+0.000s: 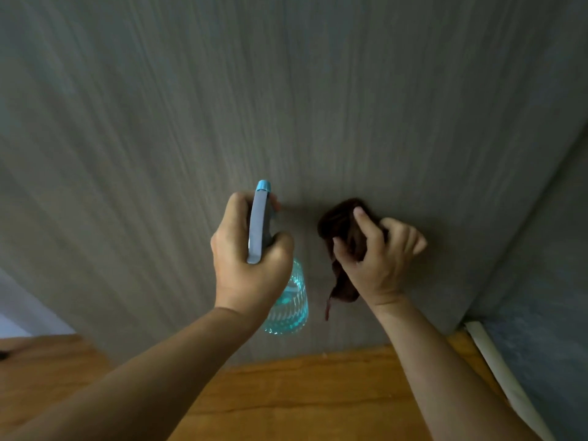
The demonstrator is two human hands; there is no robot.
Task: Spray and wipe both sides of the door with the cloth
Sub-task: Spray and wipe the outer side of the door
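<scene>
A grey wood-grain door (pixel 286 90) fills most of the view in front of me. My left hand (pixel 248 262) grips a spray bottle (pixel 288 307) with a clear blue body and a grey head, its blue nozzle pointing at the door's lower part. To the right, my right hand (pixel 378 259) holds a dark brown cloth (pixel 340 224) bunched against the door surface. A tail of the cloth hangs below my palm. The two hands are close together, a little apart.
A wooden floor (pixel 302 393) runs under the door's bottom edge. At the right stands a grey wall (pixel 547 281) with a white skirting strip (pixel 502 370) along its foot. A pale wall (pixel 19 310) shows at the lower left beyond the door.
</scene>
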